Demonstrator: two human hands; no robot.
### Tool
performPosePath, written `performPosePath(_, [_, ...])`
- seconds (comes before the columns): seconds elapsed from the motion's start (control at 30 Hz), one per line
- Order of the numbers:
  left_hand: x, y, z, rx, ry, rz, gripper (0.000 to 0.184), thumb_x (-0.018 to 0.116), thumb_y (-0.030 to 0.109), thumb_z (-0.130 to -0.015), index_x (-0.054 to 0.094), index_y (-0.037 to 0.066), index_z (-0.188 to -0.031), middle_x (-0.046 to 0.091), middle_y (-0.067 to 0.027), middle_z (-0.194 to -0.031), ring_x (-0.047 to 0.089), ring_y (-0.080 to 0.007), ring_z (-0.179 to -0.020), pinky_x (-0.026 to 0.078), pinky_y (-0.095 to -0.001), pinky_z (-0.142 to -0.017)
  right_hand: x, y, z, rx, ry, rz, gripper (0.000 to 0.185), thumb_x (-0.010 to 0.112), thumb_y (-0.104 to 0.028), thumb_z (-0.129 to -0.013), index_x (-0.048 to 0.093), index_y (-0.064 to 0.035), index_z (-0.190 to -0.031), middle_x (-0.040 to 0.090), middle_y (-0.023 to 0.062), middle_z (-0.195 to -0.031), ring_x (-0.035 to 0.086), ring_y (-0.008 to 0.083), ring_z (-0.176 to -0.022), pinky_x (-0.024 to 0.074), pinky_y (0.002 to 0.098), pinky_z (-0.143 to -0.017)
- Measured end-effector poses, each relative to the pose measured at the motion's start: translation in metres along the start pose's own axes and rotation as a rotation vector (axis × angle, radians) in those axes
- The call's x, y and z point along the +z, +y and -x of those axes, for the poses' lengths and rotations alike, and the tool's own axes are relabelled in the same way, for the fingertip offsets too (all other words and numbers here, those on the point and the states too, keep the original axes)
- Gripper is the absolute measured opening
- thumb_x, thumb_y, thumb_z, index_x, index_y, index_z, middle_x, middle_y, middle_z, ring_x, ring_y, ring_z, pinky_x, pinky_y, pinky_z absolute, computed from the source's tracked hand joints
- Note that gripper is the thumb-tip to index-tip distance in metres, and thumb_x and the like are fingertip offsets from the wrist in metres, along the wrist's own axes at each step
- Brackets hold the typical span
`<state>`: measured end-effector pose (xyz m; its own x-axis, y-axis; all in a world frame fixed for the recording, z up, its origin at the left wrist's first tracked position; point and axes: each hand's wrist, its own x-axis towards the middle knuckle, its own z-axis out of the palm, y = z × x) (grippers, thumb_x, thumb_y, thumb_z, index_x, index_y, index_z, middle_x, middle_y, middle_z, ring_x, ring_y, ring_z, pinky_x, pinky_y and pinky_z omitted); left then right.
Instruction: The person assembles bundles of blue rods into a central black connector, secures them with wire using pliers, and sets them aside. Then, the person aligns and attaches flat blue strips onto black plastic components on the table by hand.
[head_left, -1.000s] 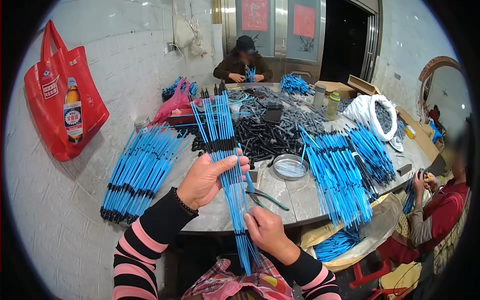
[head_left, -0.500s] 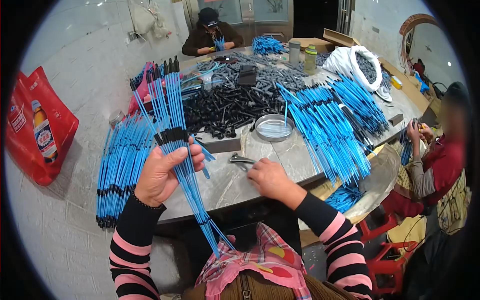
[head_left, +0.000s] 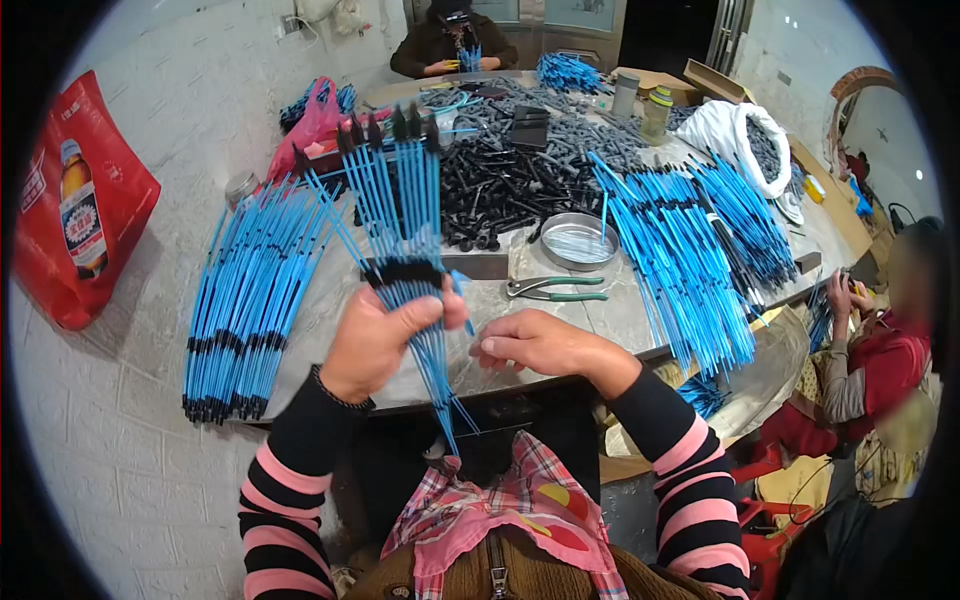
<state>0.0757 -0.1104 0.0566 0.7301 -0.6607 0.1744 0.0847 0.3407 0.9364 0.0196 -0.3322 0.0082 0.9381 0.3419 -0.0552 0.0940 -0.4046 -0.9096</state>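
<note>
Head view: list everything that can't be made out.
All in the head view:
Number of blue rods in the left hand: they overlap.
Right hand, palm: turned away.
White sack, lower contents: behind cloth.
Far person, top of head: cut off by the upper edge.

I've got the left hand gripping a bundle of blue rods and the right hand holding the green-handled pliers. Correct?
Not quite: the head view shows the green-handled pliers lying on the table, apart from the right hand. The left hand does grip the bundle of blue rods.
</note>
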Motion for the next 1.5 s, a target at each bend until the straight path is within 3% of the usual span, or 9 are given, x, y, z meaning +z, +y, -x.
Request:
performPosePath(0.17, [-0.001,-0.057,0.048,-0.132,0.0,-0.162,0.02,0.063,0.007,-0.088,0.063,-0.002,-0.106,0.07,-0.0075,-0.095,0.064,-0.0145,-0.089,0.05,-0.0305,-0.085,0.005,0.01,-0.025,0.17,-0.086,-0.236,0.023,0.054,-0.017,-0.091,0.064,0.001,-0.099,0.066,0.0085,-0.077,0.063,0.0153,-0.072,0.0515,0.0297,-0.066])
performPosePath(0.33, [-0.007,-0.128,0.082,-0.15,0.078,-0.108,0.02,0.064,0.009,-0.088,0.065,-0.002,-0.105,0.07,-0.0053,-0.096,0.064,-0.0128,-0.087,0.05,-0.0294,-0.083,0.002,0.024,-0.036,0.223,-0.194,-0.038,0.021,0.054,-0.012,-0.088,0.063,0.0023,-0.1,0.066,0.0093,-0.079,0.063,0.0149,-0.072,0.0514,0.0286,-0.064])
performPosePath(0.47, [-0.012,-0.163,0.1,-0.122,0.115,-0.192,0.019,0.065,0.011,-0.088,0.067,-0.001,-0.102,0.07,-0.0057,-0.093,0.063,-0.0114,-0.083,0.049,-0.0272,-0.079,0.003,0.039,-0.027,0.199,0.048,-0.039,0.026,0.052,-0.007,-0.086,0.06,0.0002,-0.11,0.067,0.0053,-0.086,0.064,0.0127,-0.08,0.0516,0.027,-0.07])
performPosePath(0.57, [-0.019,-0.176,0.101,-0.111,0.124,-0.33,0.018,0.066,0.013,-0.087,0.068,0.0,-0.101,0.07,-0.0069,-0.09,0.061,-0.0103,-0.079,0.048,-0.0261,-0.075,0.016,0.044,-0.019,-0.12,0.408,0.162,0.03,0.052,-0.003,-0.083,0.059,0.001,-0.112,0.066,0.0071,-0.093,0.062,0.0142,-0.086,0.0509,0.0289,-0.075])
performPosePath(0.7, [-0.025,-0.178,0.101,-0.169,0.07,-0.329,0.019,0.062,0.006,-0.089,0.067,-0.001,-0.106,0.07,-0.0047,-0.099,0.062,-0.011,-0.091,0.047,-0.0262,-0.084,0.03,0.028,-0.021,-0.386,0.334,0.576,0.032,0.052,-0.001,-0.082,0.058,0.0016,-0.113,0.063,0.0096,-0.105,0.06,0.0164,-0.098,0.0487,0.0313,-0.083])
performPosePath(0.97, [-0.029,-0.183,0.099,-0.14,0.093,-0.208,0.022,0.068,0.014,-0.087,0.066,0.0,-0.102,0.068,-0.0068,-0.086,0.057,-0.0105,-0.077,0.047,-0.0281,-0.074,0.019,0.013,-0.029,-0.282,0.356,0.032,0.034,0.052,-0.001,-0.08,0.058,-0.0007,-0.114,0.06,0.0111,-0.117,0.056,0.0183,-0.106,0.0468,0.0328,-0.086])
performPosePath(1.13, [-0.026,-0.168,0.094,-0.169,0.076,-0.223,0.024,0.068,0.015,-0.086,0.063,-0.001,-0.104,0.067,-0.0074,-0.09,0.056,-0.0104,-0.08,0.046,-0.0282,-0.076,0.021,-0.031,-0.035,-0.416,0.233,-0.064,0.024,0.059,-0.005,-0.08,0.061,-0.0003,-0.103,0.065,0.0097,-0.102,0.061,0.022,-0.091,0.0474,0.0327,-0.079])
performPosePath(1.27, [-0.027,-0.176,0.096,-0.132,0.079,-0.262,0.023,0.068,0.016,-0.086,0.063,-0.001,-0.102,0.065,-0.0068,-0.087,0.054,-0.0106,-0.079,0.046,-0.0288,-0.075,0.019,-0.044,-0.035,-0.176,0.002,0.046,0.014,0.066,-0.007,-0.081,0.065,-0.0001,-0.092,0.067,0.0076,-0.094,0.062,0.0168,-0.087,0.0485,0.0313,-0.078])
performPosePath(1.5, [-0.028,-0.16,0.097,-0.156,-0.031,-0.273,0.022,0.069,0.017,-0.086,0.063,0.001,-0.099,0.059,-0.0029,-0.075,0.05,-0.0105,-0.072,0.045,-0.0288,-0.071,0.014,-0.07,-0.024,-0.372,-0.276,0.356,0.013,0.073,-0.011,-0.077,0.067,-0.0012,-0.084,0.066,0.0092,-0.082,0.063,0.0232,-0.077,0.0486,0.0318,-0.072])
